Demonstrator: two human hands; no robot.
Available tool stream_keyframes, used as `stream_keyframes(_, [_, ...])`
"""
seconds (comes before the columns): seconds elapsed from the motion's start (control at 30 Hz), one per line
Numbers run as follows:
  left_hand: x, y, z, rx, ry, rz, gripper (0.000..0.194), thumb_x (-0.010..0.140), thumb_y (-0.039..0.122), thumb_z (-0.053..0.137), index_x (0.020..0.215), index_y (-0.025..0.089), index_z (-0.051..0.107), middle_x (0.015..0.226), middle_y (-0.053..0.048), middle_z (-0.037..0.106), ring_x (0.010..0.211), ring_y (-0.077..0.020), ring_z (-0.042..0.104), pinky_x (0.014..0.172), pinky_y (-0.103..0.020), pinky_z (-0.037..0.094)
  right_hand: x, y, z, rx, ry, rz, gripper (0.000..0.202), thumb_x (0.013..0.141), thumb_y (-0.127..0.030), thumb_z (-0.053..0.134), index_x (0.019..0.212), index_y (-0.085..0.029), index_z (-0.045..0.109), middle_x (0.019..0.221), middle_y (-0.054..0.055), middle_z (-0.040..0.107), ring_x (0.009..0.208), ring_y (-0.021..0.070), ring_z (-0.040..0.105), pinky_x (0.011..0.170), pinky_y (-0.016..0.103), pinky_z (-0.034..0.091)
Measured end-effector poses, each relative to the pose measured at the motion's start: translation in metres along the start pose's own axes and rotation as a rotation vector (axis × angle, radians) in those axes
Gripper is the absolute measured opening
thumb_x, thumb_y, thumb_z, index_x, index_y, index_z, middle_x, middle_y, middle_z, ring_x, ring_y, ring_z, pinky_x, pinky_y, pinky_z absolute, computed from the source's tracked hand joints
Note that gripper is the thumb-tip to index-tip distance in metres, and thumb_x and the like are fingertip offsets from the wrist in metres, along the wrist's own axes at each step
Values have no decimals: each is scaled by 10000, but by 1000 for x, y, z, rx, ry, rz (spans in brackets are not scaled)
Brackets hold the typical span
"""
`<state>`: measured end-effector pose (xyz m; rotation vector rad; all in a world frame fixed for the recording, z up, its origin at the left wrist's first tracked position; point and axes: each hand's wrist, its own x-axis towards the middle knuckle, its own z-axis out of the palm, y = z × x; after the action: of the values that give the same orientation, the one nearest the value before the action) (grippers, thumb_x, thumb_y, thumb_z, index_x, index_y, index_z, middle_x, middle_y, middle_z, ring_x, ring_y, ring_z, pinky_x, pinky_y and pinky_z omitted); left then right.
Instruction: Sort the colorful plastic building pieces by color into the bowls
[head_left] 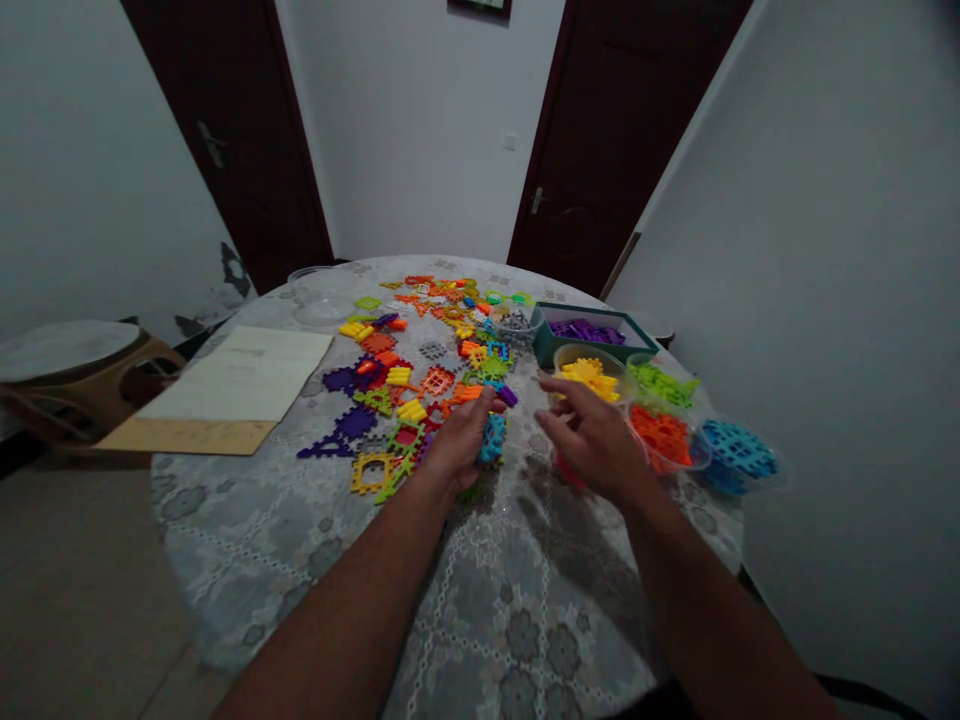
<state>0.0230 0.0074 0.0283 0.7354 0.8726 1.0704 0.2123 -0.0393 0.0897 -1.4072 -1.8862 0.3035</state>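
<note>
My left hand point(461, 440) is closed around a blue toothed plastic building piece point(493, 438) at the right side of the loose pile. A purple piece point(508, 396) shows just past its fingertips; whether the hand holds that too, I cannot tell. My right hand point(592, 440) hovers in front of the bowl of yellow pieces point(592, 378), fingers apart and no piece visible between them. Beside and partly under it stands a tub of orange pieces point(660, 438). Loose toothed pieces in many colours, such as a yellow square frame point(371, 474) and a dark purple piece point(355, 422), lie left of my left hand.
A green box point(551, 350) holds purple pieces, beside a bowl of grey pieces point(516, 322). Tubs of lime green point(664, 384) and blue pieces point(739, 450) stand at the right edge. A cream paper sheet point(240, 370) and clear lids point(322, 308) lie left on the round table point(510, 620).
</note>
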Motion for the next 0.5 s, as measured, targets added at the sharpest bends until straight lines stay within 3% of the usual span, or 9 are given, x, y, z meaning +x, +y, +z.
stream_keyframes(0.07, [1,-3,-1,-8,7,72,556,834,701,781,913,152,747,721,-41,672,564,-130,600,467,-207,432,-12,-19,18,121,-169,-76,487,972,-330,678,1453,-284,615,1302,102,703,929,215,707,852,393,598])
stream_keyframes(0.13, [2,-5,-2,-24,1,116,570,799,709,807,881,149,744,773,-62,711,629,-153,640,533,-229,488,-18,-27,34,176,-223,-121,528,962,-271,691,1479,-297,585,1399,110,656,958,206,701,863,392,598])
stream_keyframes(0.27, [4,-5,-2,-39,0,128,590,779,713,816,899,139,744,841,-73,736,683,-166,664,595,-255,535,-16,-19,53,196,-157,-126,482,936,-181,683,1405,-261,609,1415,122,637,970,201,694,898,398,591])
stream_keyframes(0.4, [5,-4,0,-111,-69,52,519,796,634,841,937,153,705,747,-13,666,569,-121,593,467,-204,439,-11,-7,57,195,-49,-15,425,898,-162,680,1315,-223,624,1260,97,658,891,179,688,848,367,595])
stream_keyframes(0.5, [6,-3,-1,-162,-131,-13,445,844,566,823,973,164,684,753,0,654,552,-118,588,440,-204,442,-12,-6,59,221,15,57,416,889,-171,658,1297,-235,611,1235,78,651,872,167,687,807,340,590])
